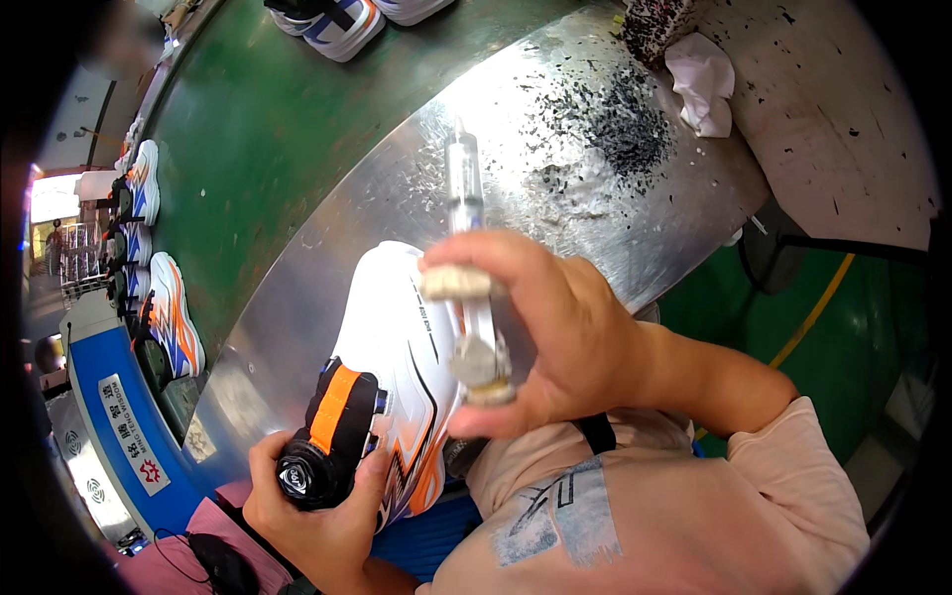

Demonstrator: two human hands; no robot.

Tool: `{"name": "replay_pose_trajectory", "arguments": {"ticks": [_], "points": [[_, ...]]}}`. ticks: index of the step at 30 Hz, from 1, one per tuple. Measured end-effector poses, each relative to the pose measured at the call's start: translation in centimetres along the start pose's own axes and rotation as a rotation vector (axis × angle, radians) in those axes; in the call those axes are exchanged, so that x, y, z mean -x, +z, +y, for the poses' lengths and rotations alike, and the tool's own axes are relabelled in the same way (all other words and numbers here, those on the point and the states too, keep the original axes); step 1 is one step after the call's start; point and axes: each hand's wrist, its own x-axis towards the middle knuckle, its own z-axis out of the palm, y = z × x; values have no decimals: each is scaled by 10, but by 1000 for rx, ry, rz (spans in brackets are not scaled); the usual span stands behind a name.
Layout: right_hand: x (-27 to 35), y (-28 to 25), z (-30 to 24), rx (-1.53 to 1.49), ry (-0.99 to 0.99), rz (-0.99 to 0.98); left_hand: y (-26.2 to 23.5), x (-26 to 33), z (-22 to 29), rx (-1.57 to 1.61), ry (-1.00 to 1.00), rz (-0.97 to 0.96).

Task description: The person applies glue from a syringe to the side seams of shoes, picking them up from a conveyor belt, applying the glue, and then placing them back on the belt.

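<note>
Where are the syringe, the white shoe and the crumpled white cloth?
syringe point(464, 178): head view, on the clear barrel above the right hand's fingers.
white shoe point(397, 317): head view, on the white side panel near the toe.
crumpled white cloth point(702, 84): head view, on the middle of the wad, top right.

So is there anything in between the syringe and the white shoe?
Nothing visible. The right hand holds the clear syringe up in the air just above the white shoe, which the left hand grips at the heel on the metal table. Only open air shows between them.
</note>
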Motion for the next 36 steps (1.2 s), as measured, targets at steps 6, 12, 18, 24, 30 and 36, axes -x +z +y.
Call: {"name": "replay_pose_trajectory", "arguments": {"ticks": [6, 12, 18, 24, 30, 36], "points": [[15, -33, -3, -41, 80, 129, 1, -4, -6, -5, -22, -40], [4, -14, 1, -656, 379, 287, -5, -5, -29, 253, -115, -43], [-24, 17, -17, -1043, 497, 224, 7, 16, -46, 366, -100, 239], [-27, 22, -20, -908, 479, 253, 19, 23, -55, 387, -121, 229], [-25, 24, -21, -839, 480, 266, 14, 25, -46, 473, -85, 160], [-28, 25, -25, -743, 432, 252, 19, 23, -61, 384, 51, 183]]}}
